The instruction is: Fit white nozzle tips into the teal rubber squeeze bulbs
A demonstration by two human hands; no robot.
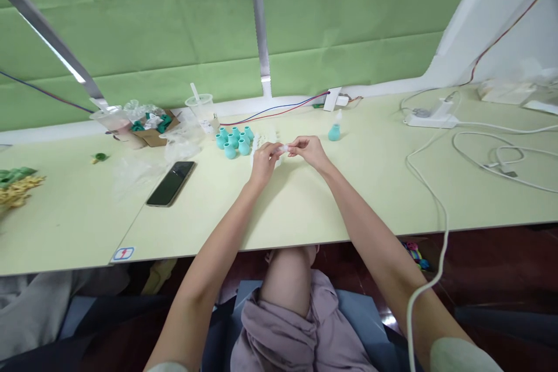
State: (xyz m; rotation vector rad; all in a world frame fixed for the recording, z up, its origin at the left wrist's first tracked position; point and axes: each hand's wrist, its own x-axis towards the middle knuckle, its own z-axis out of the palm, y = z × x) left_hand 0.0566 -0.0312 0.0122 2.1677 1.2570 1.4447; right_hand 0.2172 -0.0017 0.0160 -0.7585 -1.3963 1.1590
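My left hand and my right hand meet above the table, both with fingers pinched on a small whitish translucent piece. Its exact kind is too small to make out. Just left of my left hand stands a cluster of several turquoise bulb-shaped pieces with open necks. Partly behind that hand lies a white tray or sheet bearing small pale bits. To the right of my right hand, one turquoise bulb stands upright with a clear tip on top.
A phone lies at the left. Behind it are plastic bags, a plastic cup and a small cardboard box. A power strip and loose white cables spread over the right side. One cable hangs over the table's front edge.
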